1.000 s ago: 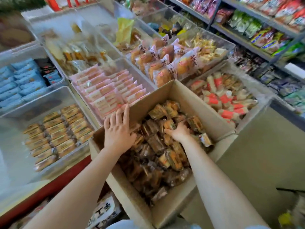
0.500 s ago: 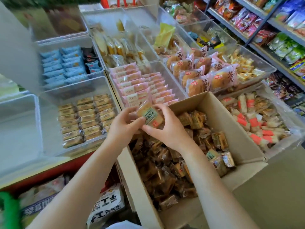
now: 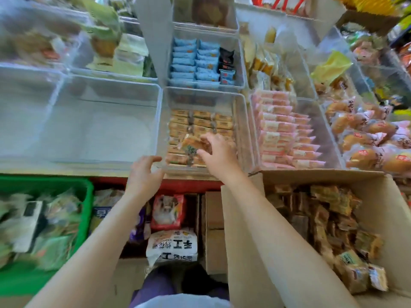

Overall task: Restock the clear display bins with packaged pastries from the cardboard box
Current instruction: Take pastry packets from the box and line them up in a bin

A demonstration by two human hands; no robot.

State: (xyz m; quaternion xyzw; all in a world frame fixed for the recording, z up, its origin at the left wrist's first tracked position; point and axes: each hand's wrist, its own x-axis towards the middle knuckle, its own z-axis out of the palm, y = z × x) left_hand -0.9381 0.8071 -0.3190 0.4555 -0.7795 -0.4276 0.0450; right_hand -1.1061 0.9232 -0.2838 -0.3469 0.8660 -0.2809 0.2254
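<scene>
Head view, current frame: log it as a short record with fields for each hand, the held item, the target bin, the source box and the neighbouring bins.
right hand: right hand pinches a packaged pastry above the rows in the target bin
left hand: left hand holds nothing, fingers loosely curled at the bin's front edge
target bin: clear bin partly filled with tan packets in rows
source box: cardboard box at lower right, full of brown wrapped pastries
left neighbour: clear bin showing no stock
right neighbour: pink packets in rows
image quality: edges motion-blurred
</scene>
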